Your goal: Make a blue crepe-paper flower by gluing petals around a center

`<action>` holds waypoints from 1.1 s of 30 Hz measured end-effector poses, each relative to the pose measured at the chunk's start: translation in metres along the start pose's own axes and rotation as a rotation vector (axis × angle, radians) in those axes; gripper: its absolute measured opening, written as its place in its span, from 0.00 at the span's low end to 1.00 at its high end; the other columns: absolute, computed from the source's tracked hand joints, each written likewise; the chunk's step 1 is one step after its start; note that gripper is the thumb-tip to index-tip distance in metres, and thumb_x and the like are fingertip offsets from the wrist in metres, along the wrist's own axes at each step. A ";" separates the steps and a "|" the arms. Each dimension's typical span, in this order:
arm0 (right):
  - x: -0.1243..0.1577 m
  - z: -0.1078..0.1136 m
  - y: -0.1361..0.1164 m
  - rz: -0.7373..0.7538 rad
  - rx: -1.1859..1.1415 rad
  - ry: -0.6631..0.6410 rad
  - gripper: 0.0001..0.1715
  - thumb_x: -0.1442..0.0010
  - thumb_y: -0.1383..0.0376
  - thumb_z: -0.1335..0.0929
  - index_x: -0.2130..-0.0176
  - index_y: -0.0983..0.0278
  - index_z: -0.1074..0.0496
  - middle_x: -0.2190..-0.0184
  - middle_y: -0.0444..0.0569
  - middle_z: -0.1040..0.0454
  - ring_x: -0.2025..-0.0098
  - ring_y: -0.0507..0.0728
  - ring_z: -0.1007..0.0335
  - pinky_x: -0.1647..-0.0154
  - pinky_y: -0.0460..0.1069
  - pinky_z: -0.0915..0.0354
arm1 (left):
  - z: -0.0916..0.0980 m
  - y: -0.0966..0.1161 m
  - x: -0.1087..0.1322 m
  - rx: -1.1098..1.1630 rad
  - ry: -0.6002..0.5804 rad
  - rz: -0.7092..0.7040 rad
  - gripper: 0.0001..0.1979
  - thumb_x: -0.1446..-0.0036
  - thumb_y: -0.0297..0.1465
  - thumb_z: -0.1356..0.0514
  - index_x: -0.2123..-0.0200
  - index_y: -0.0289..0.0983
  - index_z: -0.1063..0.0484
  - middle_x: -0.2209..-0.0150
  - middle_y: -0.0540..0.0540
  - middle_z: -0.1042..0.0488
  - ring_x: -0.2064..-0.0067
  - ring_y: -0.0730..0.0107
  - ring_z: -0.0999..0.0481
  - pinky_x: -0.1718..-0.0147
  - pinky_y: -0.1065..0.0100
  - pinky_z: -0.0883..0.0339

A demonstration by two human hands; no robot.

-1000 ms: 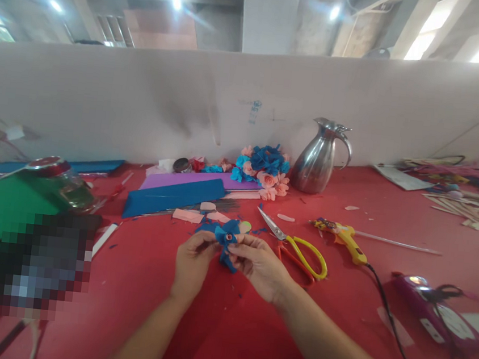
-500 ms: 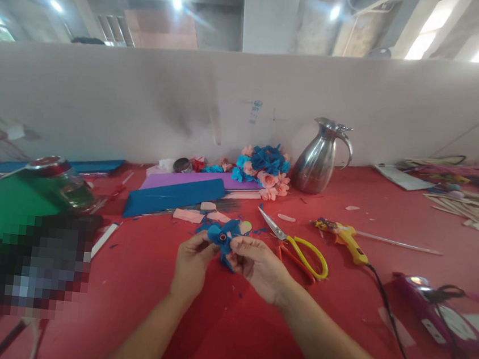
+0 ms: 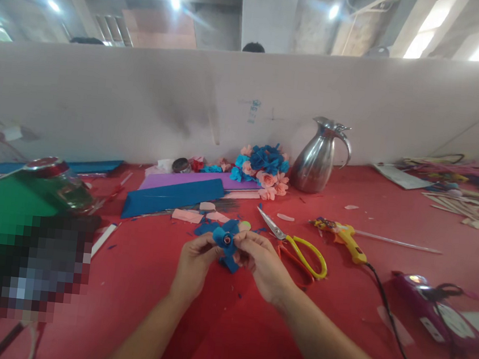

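A blue paper flower (image 3: 221, 237) with a dark rolled centre is pinched between my two hands above the red table (image 3: 244, 334). My left hand (image 3: 195, 260) is closed on its left side, thumb and fingers together. From the right, my right hand (image 3: 260, 261) pinches the flower's edge. Blue petals hang below the fingers, and the flower's underside is hidden. Scissors (image 3: 277, 224) with yellow handles lie just right of my right hand, over a red-handled tool (image 3: 294, 265). Pink paper scraps (image 3: 187, 216) and blue bits lie behind the flower.
Beyond my hands lie blue paper (image 3: 173, 198), purple paper (image 3: 158, 179) and a bunch of paper flowers (image 3: 269, 161). A steel jug (image 3: 315, 162) stands near the white partition. To the right are a yellow glue gun (image 3: 346, 242) and a purple power strip (image 3: 431, 311); a glass jar (image 3: 71, 190) sits left.
Around the centre, the blue petals now look more closed up, and the flower has turned slightly in my fingers. Both hands stay nearly in place. A head top now shows above the partition.
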State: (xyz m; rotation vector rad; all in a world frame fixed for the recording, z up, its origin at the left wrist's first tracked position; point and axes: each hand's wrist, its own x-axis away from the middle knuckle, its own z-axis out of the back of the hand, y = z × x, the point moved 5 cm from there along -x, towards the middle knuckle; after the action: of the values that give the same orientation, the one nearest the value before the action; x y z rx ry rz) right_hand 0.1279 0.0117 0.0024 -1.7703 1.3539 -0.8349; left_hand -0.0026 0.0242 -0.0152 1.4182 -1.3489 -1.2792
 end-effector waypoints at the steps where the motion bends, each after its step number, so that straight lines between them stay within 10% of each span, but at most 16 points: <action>1: -0.001 0.000 0.000 0.007 -0.002 0.001 0.12 0.49 0.58 0.30 0.76 0.64 0.30 0.81 0.41 0.33 0.78 0.49 0.43 0.74 0.46 0.49 | 0.000 -0.001 0.000 -0.011 -0.010 -0.002 0.01 0.53 0.27 0.35 0.75 0.37 0.23 0.75 0.50 0.26 0.71 0.71 0.30 0.67 0.69 0.35; 33: 0.005 0.001 -0.009 0.064 0.023 0.056 0.07 0.51 0.62 0.31 0.75 0.63 0.31 0.78 0.42 0.30 0.78 0.49 0.41 0.74 0.46 0.48 | -0.007 -0.004 0.000 0.064 -0.069 0.137 0.08 0.52 0.32 0.34 0.79 0.35 0.25 0.77 0.50 0.28 0.73 0.73 0.34 0.72 0.70 0.41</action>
State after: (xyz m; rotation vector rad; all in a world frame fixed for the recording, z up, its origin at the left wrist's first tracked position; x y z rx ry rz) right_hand 0.1340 0.0082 0.0104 -1.6879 1.4241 -0.8676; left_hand 0.0050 0.0238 -0.0181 1.3108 -1.5188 -1.2148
